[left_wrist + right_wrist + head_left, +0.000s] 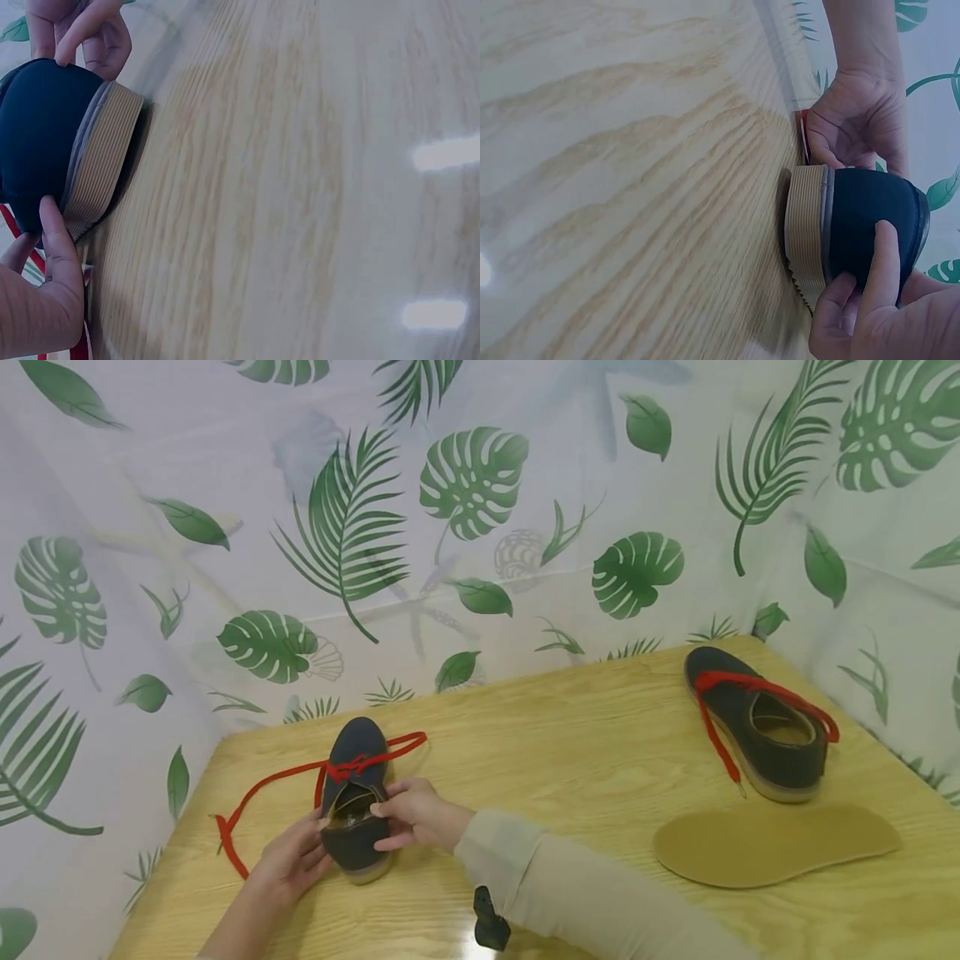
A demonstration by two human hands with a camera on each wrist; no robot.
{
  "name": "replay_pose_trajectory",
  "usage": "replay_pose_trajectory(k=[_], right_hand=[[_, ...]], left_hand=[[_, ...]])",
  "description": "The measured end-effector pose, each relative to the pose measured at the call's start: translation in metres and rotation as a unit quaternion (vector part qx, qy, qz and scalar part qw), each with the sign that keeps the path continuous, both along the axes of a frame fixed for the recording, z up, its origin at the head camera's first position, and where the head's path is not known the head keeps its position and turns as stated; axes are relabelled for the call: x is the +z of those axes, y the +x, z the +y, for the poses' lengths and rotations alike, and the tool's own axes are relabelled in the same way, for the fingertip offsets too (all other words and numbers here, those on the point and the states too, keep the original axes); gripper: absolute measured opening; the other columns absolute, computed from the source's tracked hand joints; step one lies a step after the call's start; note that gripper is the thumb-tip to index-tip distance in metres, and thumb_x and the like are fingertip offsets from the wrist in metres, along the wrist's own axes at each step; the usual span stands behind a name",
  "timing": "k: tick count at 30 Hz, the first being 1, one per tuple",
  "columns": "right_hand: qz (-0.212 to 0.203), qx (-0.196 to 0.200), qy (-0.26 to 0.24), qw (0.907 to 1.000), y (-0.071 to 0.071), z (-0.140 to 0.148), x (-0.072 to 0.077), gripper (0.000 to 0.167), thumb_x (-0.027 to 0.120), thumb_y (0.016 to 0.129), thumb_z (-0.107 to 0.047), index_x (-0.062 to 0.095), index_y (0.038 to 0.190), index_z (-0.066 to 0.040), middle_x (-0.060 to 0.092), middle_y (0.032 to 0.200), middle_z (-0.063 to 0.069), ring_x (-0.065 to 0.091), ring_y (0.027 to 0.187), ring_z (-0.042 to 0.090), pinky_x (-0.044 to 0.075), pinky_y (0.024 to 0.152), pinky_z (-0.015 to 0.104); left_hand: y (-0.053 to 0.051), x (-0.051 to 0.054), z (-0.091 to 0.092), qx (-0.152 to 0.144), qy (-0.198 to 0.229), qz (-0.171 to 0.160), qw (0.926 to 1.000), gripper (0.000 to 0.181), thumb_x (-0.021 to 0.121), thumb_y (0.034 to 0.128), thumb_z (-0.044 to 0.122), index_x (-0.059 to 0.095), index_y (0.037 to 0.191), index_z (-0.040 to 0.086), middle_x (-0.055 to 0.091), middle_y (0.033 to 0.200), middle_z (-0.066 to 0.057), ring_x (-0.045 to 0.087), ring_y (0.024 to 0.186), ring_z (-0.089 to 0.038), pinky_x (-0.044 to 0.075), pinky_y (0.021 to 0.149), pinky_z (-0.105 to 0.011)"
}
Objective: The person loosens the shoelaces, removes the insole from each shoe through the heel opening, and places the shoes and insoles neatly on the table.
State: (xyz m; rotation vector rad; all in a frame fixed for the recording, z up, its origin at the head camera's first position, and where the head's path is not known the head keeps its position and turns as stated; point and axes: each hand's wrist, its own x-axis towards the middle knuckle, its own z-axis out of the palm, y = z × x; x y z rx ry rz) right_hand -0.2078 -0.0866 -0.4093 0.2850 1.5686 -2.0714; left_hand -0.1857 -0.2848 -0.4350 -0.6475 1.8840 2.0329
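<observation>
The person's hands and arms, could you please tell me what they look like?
A plain, pale beige sleeve reaches the right wrist; the left forearm is mostly bare. The left hand and right hand wear no gloves; no rings show. A small black piece shows beside the sleeve, possibly attached.

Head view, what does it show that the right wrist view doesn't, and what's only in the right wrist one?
Only the head view shows the second shoe, the tan insole near it, and the toe of the held shoe.

Only the right wrist view shows the fine ribbing around the held shoe's heel.

Both show the held shoe, the left hand, the right hand, some red lace, the wooden table and the leaf-print backdrop.
</observation>
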Motion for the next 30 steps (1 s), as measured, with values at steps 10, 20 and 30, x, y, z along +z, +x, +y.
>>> replay_pose_trajectory(k=[10,20,30], right_hand=[[0.001,0.005,-0.02,0.9998,0.001,-0.01,0.002,0.027,0.061,0.088,0.005,0.05,0.112,0.0,0.064,0.102,0.024,0.064,0.098,0.041,0.055,0.076,0.05],[0.003,0.007,-0.022,0.9997,0.002,-0.018,0.0,0.025,0.061,0.088,0.005,0.051,0.111,0.0,0.064,0.096,0.022,0.063,0.098,0.043,0.055,0.076,0.05],[0.003,0.008,-0.033,0.9994,0.003,-0.029,0.001,0.027,0.06,0.088,0.006,0.049,0.112,0.001,0.063,0.097,0.022,0.063,0.099,0.044,0.055,0.076,0.051]], left_hand=[[0.0,0.003,-0.012,0.001,-0.005,0.004,1.0,0.077,0.064,0.0883,0.025,0.022,0.151,0.011,0.059,0.098,0.002,0.06,0.086,-0.006,0.051,0.077,-0.024],[0.0,-0.002,-0.022,0.0,0.0,0.008,1.0,0.075,0.061,0.0898,0.024,0.02,0.151,0.01,0.061,0.091,0.006,0.06,0.087,-0.006,0.051,0.078,-0.023],[0.002,-0.001,-0.031,0.014,0.004,-0.002,0.9999,0.078,0.062,0.0895,0.024,0.018,0.152,0.01,0.06,0.088,0.007,0.059,0.085,-0.006,0.05,0.076,-0.024]])
